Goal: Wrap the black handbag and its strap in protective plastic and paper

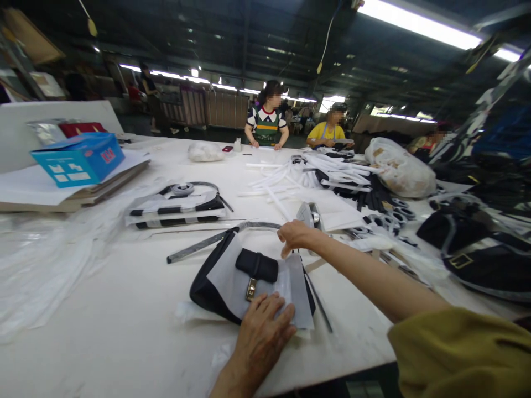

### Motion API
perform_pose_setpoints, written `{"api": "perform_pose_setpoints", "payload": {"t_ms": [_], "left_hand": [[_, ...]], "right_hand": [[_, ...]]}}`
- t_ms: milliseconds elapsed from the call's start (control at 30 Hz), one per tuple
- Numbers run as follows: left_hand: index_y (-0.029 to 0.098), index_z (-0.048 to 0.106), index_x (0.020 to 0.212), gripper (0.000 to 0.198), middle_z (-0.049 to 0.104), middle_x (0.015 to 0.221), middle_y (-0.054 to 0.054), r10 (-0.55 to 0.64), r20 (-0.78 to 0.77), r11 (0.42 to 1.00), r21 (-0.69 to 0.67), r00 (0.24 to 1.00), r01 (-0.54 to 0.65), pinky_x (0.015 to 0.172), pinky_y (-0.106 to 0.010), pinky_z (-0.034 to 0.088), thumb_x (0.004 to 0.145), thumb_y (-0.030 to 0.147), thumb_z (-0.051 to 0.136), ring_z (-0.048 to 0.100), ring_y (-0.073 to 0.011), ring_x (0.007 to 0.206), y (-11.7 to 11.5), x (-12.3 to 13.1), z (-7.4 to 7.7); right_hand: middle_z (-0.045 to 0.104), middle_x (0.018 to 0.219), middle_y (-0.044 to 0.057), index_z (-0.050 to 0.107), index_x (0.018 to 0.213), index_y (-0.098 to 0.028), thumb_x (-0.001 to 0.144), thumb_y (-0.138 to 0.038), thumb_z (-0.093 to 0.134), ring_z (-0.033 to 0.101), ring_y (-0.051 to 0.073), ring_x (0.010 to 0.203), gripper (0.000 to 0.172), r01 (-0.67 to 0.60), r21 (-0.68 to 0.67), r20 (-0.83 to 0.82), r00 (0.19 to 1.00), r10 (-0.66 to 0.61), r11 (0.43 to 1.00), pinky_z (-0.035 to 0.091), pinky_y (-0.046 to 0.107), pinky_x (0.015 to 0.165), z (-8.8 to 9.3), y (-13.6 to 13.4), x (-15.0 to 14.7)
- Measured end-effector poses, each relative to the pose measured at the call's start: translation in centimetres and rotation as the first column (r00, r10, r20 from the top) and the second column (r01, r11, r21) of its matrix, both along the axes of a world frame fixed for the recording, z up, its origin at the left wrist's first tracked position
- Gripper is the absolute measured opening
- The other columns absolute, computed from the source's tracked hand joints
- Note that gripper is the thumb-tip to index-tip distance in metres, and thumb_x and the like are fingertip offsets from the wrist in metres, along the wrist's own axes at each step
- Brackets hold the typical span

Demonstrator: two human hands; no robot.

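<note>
A black handbag point(209, 282) lies on the white table in front of me, its front covered by a sheet of white tissue paper point(226, 271). Its dark flap tab point(257, 265) and gold clasp point(251, 289) show above the paper. My left hand point(265, 337) rests flat on the bag's lower front, fingers stretched over the paper. At the bag's top edge, my right hand point(296, 237) is closed beside the wrapped handle point(259, 225); what its fingers hold is hidden. Just behind that hand stands a metallic, dispenser-like object point(310, 214), partly covered.
Another wrapped bag point(178, 207) lies farther back. A blue box point(83, 159) sits on stacked boards at left, near clear plastic sheets point(50, 265). White strips point(286, 177), a filled plastic sack point(400, 166) and black bags point(489, 249) spread rightward. Co-workers sit across the table.
</note>
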State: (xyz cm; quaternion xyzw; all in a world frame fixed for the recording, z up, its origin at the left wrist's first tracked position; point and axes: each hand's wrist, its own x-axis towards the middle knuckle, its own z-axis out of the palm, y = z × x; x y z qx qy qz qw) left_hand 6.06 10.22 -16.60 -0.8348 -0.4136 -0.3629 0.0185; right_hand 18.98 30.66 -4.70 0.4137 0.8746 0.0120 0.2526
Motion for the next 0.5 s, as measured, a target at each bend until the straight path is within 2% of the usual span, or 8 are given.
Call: {"api": "perform_pose_setpoints", "payload": {"t_ms": [100,200,267,400,500], "left_hand": [[0.024,0.058,0.116,0.029,0.071,0.107,-0.003,-0.009,-0.006,1.000,-0.019,1.000,0.009,0.092,-0.043,0.055,0.089,0.028,0.065,0.067,-0.0252,0.106,0.0,0.0,-0.1],[0.025,0.058,0.117,0.029,0.071,0.107,-0.003,-0.011,-0.010,0.999,-0.042,1.000,0.010,0.092,-0.044,0.055,0.088,0.028,0.065,0.067,-0.0255,0.106,-0.1,0.0,-0.1],[0.025,0.058,0.117,0.029,0.071,0.107,-0.003,-0.010,-0.012,0.999,-0.050,1.000,0.009,0.092,-0.044,0.055,0.089,0.027,0.065,0.067,-0.0254,0.105,-0.1,0.0,-0.1],[0.024,0.058,0.117,0.029,0.070,0.107,-0.004,-0.012,-0.011,0.999,-0.044,1.000,0.011,0.093,-0.044,0.054,0.089,0.027,0.064,0.066,-0.0252,0.106,-0.2,-0.1,0.0],[0.024,0.057,0.119,0.031,0.070,0.107,-0.004,-0.004,-0.013,0.998,-0.060,1.000,0.003,0.095,-0.044,0.054,0.088,0.028,0.064,0.066,-0.0251,0.105,-0.2,-0.1,0.3]], "right_hand": [[0.074,0.105,0.005,0.071,0.105,-0.025,0.063,-0.065,0.076,0.069,0.024,0.094,0.058,0.029,-0.092,-0.057,0.998,-0.034,0.995,0.047,0.028,0.070,-0.4,-1.2,0.4],[0.075,0.094,0.008,0.074,0.090,-0.020,0.050,-0.060,0.086,0.070,0.028,0.090,0.057,0.068,-0.131,-0.064,0.995,-0.077,0.989,0.047,0.030,0.070,-1.8,-2.1,0.2],[0.075,0.091,0.010,0.074,0.086,-0.018,0.050,-0.055,0.088,0.069,0.030,0.090,0.054,0.105,-0.107,-0.096,0.989,-0.116,0.989,0.048,0.032,0.073,-2.3,-2.1,0.2],[0.070,0.107,0.017,0.071,0.097,-0.013,0.068,-0.034,0.083,0.064,0.033,0.105,0.037,0.191,0.082,-0.275,0.948,-0.162,0.978,0.044,0.041,0.090,-1.1,-2.7,1.0],[0.068,0.114,0.014,0.067,0.108,-0.015,0.086,-0.030,0.066,0.061,0.026,0.109,0.027,0.220,0.167,-0.445,0.887,-0.125,0.961,0.043,0.037,0.095,-0.2,-6.0,1.2]]}}
